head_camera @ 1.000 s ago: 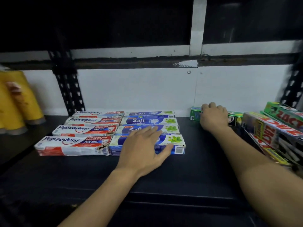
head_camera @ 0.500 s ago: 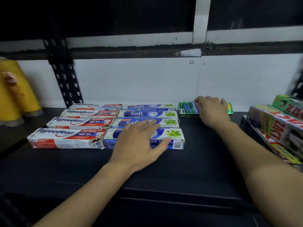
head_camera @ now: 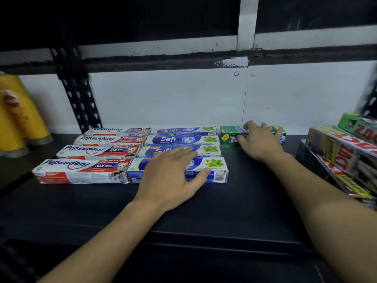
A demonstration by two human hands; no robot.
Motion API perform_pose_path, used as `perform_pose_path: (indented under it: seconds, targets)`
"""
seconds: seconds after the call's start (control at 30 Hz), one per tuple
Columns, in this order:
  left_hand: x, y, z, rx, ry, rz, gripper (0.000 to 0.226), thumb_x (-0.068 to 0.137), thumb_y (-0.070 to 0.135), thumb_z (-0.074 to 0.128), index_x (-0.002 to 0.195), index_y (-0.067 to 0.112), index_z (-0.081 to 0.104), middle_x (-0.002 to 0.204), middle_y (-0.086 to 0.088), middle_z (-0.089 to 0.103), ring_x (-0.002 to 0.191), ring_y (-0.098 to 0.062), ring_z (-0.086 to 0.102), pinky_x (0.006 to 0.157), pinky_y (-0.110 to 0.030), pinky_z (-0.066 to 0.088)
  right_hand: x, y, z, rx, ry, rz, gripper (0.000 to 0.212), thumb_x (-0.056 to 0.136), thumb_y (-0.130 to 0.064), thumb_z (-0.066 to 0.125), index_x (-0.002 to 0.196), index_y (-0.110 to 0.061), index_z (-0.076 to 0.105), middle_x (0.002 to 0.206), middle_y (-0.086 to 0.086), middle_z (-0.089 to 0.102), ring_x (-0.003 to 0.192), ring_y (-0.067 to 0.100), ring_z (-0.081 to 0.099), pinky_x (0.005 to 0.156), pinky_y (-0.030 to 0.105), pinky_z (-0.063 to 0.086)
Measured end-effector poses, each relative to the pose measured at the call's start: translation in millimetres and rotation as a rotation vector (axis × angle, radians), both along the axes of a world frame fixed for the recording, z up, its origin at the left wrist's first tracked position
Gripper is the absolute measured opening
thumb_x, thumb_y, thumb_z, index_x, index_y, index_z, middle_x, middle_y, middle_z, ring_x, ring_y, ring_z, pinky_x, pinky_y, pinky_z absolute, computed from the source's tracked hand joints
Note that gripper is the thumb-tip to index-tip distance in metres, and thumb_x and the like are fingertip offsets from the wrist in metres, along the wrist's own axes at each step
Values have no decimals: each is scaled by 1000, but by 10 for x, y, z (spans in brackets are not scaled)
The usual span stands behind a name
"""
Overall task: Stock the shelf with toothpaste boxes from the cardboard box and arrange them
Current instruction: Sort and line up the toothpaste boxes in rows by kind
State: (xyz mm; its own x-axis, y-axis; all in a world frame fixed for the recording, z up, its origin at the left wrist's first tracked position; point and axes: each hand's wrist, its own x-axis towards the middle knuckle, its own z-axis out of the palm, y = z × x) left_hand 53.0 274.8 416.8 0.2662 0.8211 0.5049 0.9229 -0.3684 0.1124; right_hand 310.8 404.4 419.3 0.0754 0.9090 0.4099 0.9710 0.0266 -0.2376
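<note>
Blur smears the yellow containers (head_camera: pixel 18 123) at the far left, cut by the frame edge, so their labels cannot be read. The middle of the green toothpaste box (head_camera: pixel 229 136) is hidden under the right hand (head_camera: pixel 259 141), whose bent fingers curl over its top and grip it; only its two ends show, and its print is hard to make out. The box lies flat at the back of the shelf (head_camera: pixel 255 190), close to the white back panel (head_camera: pixel 163 99) and just beside the right end of the rearmost of the Safi boxes (head_camera: pixel 183 139). The left hand (head_camera: pixel 169 176) lies flat with straight, spread fingers on the front Safi box (head_camera: pixel 216 166), holding nothing and covering most of its name. All the packs are long, slim cartons of glossy printed card. Four blue-and-white Safi cartons lie one behind another, and four red-and-white Pepsodent boxes (head_camera: pixel 98 152) form a matching column touching them on the left. The front Pepsodent box (head_camera: pixel 81 170) is crumpled and torn at its right end. The shelf is dark, smooth and matte. At the right edge, partly cropped, Zact boxes (head_camera: pixel 344 152) lean in a tilted stack, well apart from the green carton. A black perforated upright (head_camera: pixel 79 99) rises behind the Pepsodent column.
</note>
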Motion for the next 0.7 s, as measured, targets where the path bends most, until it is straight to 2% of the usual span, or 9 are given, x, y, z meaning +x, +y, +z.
perform_pose_path:
  seconds: [0.07, 0.17, 0.27, 0.47, 0.7]
  targets:
    - [2, 1, 3, 1, -2, 0, 76, 83, 77, 25, 140, 35, 53, 147, 18, 48, 139, -2, 37, 115, -32, 25, -6, -14, -19, -10, -33, 2, 43, 98, -42, 37, 136, -22, 40, 138, 2, 50, 139, 30, 28, 109, 71, 3]
    - [1, 2, 4, 2, -5, -2, 76, 83, 77, 26, 140, 35, 53, 146, 17, 48, 138, -2, 38, 115, -33, 26, -14, -18, -62, -57, -130, 4, 53, 100, -46, 28, 151, -35, 20, 158, 3, 25, 147, 34, 10, 107, 73, -3]
    - [4, -2, 4, 3, -8, -2, 76, 83, 78, 25, 139, 35, 53, 146, 18, 49, 138, -2, 38, 115, -32, 26, -18, -27, -75, -68, -151, 2, 51, 101, -44, 24, 152, -39, 17, 159, 3, 20, 147, 34, 7, 107, 74, -4]
    - [12, -11, 12, 6, -2, 0, 71, 85, 74, 31, 140, 34, 53, 147, 17, 48, 139, -3, 38, 115, -32, 25, -49, -36, -73, -62, -147, 17, 49, 102, -41, 25, 151, -39, 20, 159, 1, 22, 147, 35, 8, 107, 74, -2]
    - [9, -7, 1, 14, -6, -2, 72, 85, 75, 29, 139, 34, 54, 147, 16, 48, 139, -3, 38, 114, -32, 25, -97, -32, -82, -94, -131, -12, 51, 104, -41, 21, 154, -39, 9, 163, 4, 10, 149, 36, -1, 107, 72, -8]
